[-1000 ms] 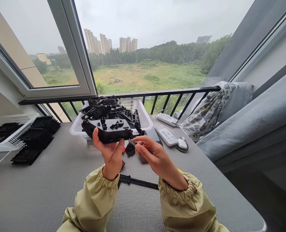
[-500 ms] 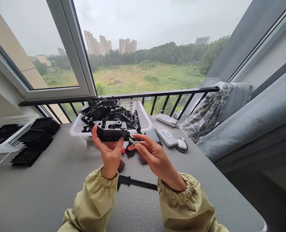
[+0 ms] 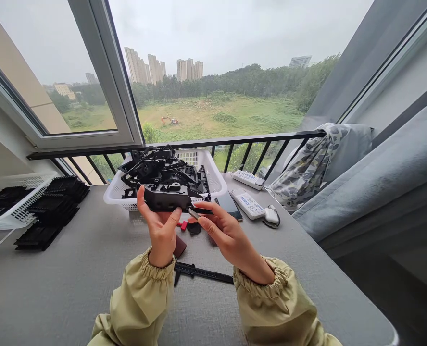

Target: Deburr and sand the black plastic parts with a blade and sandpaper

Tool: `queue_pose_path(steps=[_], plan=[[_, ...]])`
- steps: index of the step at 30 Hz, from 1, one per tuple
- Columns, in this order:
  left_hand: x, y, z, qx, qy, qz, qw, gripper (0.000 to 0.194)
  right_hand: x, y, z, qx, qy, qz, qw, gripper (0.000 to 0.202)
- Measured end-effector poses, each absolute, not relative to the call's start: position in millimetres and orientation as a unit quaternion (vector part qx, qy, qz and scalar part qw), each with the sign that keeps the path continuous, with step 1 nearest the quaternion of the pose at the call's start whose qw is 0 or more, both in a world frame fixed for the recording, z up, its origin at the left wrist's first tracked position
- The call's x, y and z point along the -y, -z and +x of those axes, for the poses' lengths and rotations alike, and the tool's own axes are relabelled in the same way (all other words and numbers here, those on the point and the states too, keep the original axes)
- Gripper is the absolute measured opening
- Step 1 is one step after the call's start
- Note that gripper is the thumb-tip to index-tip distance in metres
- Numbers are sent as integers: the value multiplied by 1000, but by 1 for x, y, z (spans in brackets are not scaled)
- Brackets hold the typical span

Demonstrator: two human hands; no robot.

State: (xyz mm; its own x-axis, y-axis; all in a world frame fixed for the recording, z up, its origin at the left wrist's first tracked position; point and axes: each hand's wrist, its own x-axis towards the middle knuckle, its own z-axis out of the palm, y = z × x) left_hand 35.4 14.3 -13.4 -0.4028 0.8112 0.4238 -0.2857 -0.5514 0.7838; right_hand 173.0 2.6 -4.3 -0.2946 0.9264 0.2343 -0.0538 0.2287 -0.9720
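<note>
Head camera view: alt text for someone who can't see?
The left hand holds a black part while the right hand pinches a thin tool near its edge; behind, a white basket of black pieces stands on a gray table by a window.

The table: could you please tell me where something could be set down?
Bare patches lie left of the left sleeve, nearer than the black stack, and between the right sleeve and the table edge. It is crowded between the middle basket and the caliper, around the left hand and right hand.

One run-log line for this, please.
left hand: holds black part | right hand: holds metal tool near part's right end | caliper: on table
</note>
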Motion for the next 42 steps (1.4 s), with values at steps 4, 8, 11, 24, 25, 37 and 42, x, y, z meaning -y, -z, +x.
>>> queue_pose_path(steps=[4,8,11,24,25,37,42], plan=[[-15,13,36,-324,-779,415,340,99,-2,2,173,608,-518,-351,488,39],[-15,13,38,-342,-785,375,355,117,-2,3,172,608,-511,-351,496,35],[-16,12,38,-348,-787,317,399,114,-2,5,170,617,-503,-350,494,36],[-16,4,37,-302,-739,253,546,38,-5,12,170,661,-446,-351,491,27],[-16,4,37,-312,-729,255,554,32,-5,11,171,666,-444,-344,492,26],[-12,0,37,-303,-691,301,584,23,-1,4,172,673,-478,-305,475,37],[-15,-1,36,-312,-708,300,558,26,-1,0,183,652,-454,-341,503,42]])
